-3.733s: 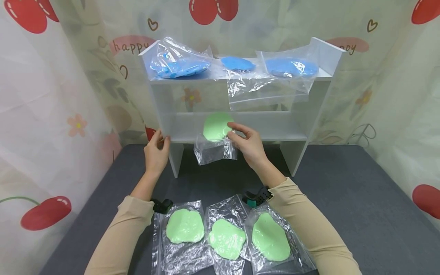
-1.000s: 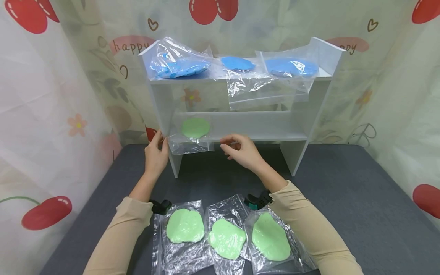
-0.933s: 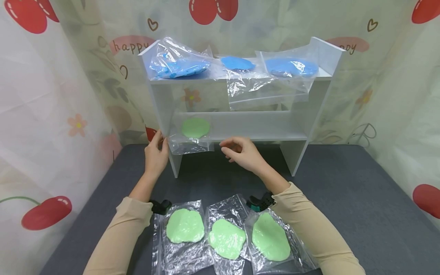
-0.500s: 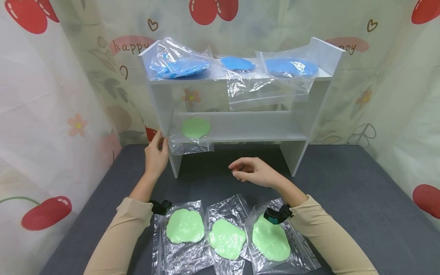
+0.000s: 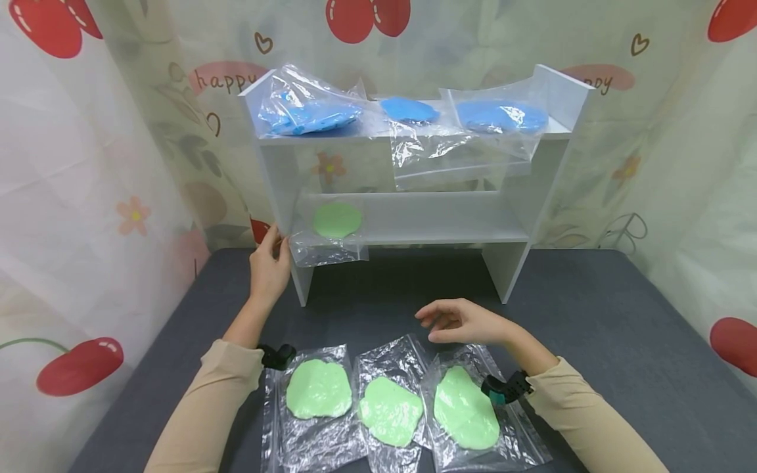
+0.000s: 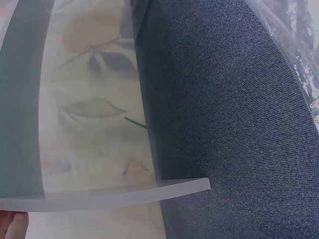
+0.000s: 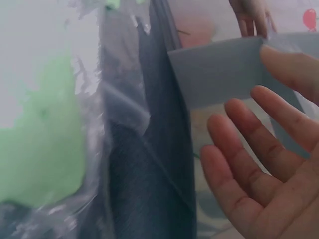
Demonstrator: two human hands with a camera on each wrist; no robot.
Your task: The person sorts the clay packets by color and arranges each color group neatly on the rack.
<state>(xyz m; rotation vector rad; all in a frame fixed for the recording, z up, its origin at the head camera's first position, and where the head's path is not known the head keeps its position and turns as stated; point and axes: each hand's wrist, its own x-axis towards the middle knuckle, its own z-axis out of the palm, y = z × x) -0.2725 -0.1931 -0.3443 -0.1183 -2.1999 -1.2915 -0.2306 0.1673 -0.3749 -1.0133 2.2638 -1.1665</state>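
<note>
Down at the near edge of the dark grey bench (image 5: 591, 309), the right hand (image 5: 467, 322) hovers with its grip apart, fingers loosely spread and holding nothing, just above the top edge of the right-hand bag of green putty (image 5: 467, 407). The right wrist view shows the open palm with the fingers relaxed, and the green mass in its clear plastic to the left. Two more bags of green putty lie flat beside it in a row, the middle bag (image 5: 390, 410) and the left bag (image 5: 319, 389), their edges overlapping. The left hand (image 5: 269, 266) rests against the left upright of the white shelf unit (image 5: 532, 217), fingers fairly straight along the panel. A fourth green bag (image 5: 336, 223) lies on the lower shelf at its left end, its plastic hanging over the front lip. Three bags of blue putty (image 5: 408, 110) sit on the top shelf.
</note>
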